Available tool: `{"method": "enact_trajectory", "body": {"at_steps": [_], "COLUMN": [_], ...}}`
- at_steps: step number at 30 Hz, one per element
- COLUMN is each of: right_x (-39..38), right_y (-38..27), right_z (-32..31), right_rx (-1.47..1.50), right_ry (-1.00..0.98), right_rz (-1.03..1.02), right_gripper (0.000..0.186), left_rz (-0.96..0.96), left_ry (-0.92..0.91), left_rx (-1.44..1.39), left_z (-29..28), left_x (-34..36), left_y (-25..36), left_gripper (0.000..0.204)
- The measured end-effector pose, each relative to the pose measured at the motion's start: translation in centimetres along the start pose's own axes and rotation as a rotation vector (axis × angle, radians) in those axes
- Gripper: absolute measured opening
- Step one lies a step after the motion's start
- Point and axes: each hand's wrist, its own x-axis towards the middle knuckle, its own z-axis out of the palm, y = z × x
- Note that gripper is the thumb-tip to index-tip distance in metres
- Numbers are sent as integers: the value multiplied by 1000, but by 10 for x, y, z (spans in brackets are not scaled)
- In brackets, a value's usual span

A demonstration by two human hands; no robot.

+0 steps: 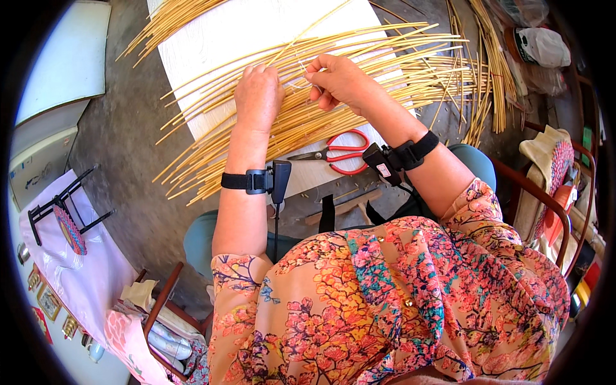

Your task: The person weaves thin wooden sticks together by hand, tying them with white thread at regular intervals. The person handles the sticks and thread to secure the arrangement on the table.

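Observation:
Long, thin yellow canes (224,151) lie in a loose bundle across a white board (212,48). My left hand (258,97) is over the bundle with its fingers curled down and closed; what they grip is hidden. Just to its right, my right hand (338,82) pinches a thin white string (301,66) between thumb and forefinger. The string runs down among the canes between both hands. One cane slants up and away from the gap between the hands. Red-handled scissors (346,153) lie on the board below the canes, blades toward the left.
More canes (170,22) lie at the far left, and others (491,70) lie on the floor at the right. A wooden armchair (545,199) stands right. On the left is a cloth-covered table (96,263) with a small black-legged stool (67,224) on it.

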Motion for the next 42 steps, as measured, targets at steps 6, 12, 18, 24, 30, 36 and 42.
{"method": "enact_trajectory", "body": {"at_steps": [6,12,18,24,30,36,42], "right_x": [2,6,8,13,13,12,13], "right_y": [1,1,6,13,14,12,13], "right_z": [1,2,5,13,19,23,24], "right_rx": [-6,-9,-48,-145,-200,-275,-276], "right_ry": [-20,-18,7,-7,-15,-13,-26], "right_rz": [-26,-2,6,40,39,25,14], "right_gripper": [14,13,11,10,10,13,13], "left_rz": [20,-78,-81,-111,-124,-144,-175], "left_ry": [-27,-159,-104,-94,-100,-83,-138], "left_rx": [21,-99,-198,-259,-275,-311,-386], "left_z": [-3,-14,-14,-8,-5,-8,-5], "left_x": [1,4,3,0,1,0,0], "left_y": [-3,-1,-4,-10,-9,-8,-14], "left_gripper": [5,9,11,16,18,15,17]}}
